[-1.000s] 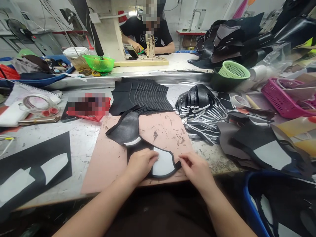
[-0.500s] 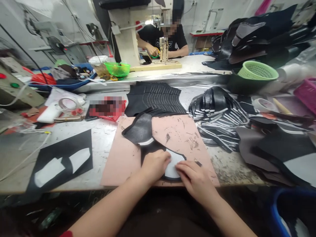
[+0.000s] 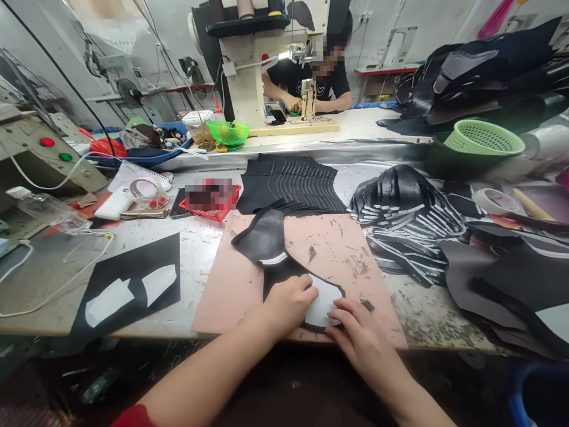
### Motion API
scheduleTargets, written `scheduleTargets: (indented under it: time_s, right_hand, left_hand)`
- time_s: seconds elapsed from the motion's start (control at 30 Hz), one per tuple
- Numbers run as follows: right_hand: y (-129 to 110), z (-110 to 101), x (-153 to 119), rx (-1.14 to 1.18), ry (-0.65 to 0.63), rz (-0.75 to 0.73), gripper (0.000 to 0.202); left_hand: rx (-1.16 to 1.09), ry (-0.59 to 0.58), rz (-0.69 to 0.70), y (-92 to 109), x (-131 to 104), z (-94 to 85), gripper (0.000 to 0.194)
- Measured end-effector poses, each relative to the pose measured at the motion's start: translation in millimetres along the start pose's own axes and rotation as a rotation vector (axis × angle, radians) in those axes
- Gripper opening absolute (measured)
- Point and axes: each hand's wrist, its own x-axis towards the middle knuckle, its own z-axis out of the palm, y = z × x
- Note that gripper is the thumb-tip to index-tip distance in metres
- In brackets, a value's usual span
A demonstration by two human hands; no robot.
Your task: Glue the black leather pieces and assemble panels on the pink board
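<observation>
A black leather piece (image 3: 284,279) with a white strip across it lies on the pink board (image 3: 222,284). A white patch (image 3: 320,296) covers its near right part, inside a black border. My left hand (image 3: 291,301) presses on the piece at the patch's left side, fingers curled; what is under the fingertips, if anything, is hidden. At the near right edge of the piece, my right hand (image 3: 358,329) has its fingertips on the patch's rim and its thumb below, pinching the edge. The upper black flap (image 3: 262,237) lies beyond both hands.
Fanned black pieces (image 3: 288,184) lie behind the board, with white-edged black pieces (image 3: 400,207) to the right. A red basket (image 3: 213,207) stands back left. A black sheet with white shapes (image 3: 133,284) lies left. Across the table, a person (image 3: 329,83) sits behind a sewing machine (image 3: 249,83).
The view has shifted, so the scene sits farther right and slightly lower. My right hand's fingers are a little more spread at the patch's edge. My left hand stays on the piece.
</observation>
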Motion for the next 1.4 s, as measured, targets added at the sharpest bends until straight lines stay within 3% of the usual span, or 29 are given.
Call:
scheduleTargets:
  time_s: [0.1,0.27,0.37,0.67,0.9,1.17,1.3,1.4]
  right_hand:
    - [-4,0,-5,-0.032,0.037,-0.014,0.017]
    - [-7,-7,-19,-0.079,-0.016,-0.11,0.021]
    - [-7,-12,-27,-0.126,-0.053,-0.139,0.028]
    - [-13,-10,-25,-0.174,-0.066,-0.082,0.027]
    - [-19,-7,-18,-0.234,-0.061,-0.067,0.034]
    - [-15,-11,-23,-0.129,-0.048,-0.12,0.026]
    - [-1,-21,-24,-0.033,-0.028,-0.088,0.019]
    - [32,-34,-17,-0.054,0.105,0.079,0.019]
  left_hand:
    - [0.055,-0.01,0.038,-1,-4,-5.5,0.019]
    - [0.084,-0.033,0.098,0,-9,-13.6,0.04]
    - [0.141,-0.062,0.105,1,-9,-13.2,0.043]
    - [0.247,-0.094,0.066,7,-12,-16.8,0.053]
    - [0.199,-0.085,0.029,9,-17,-18.0,0.051]
    - [0.024,-0.083,-0.079,-1,-21,-16.5,0.042]
    - [-0.006,-0.004,-0.13,-6,-29,-12.7,0.033]
    - [0.014,0.068,-0.133,-8,-34,-7.0,0.027]
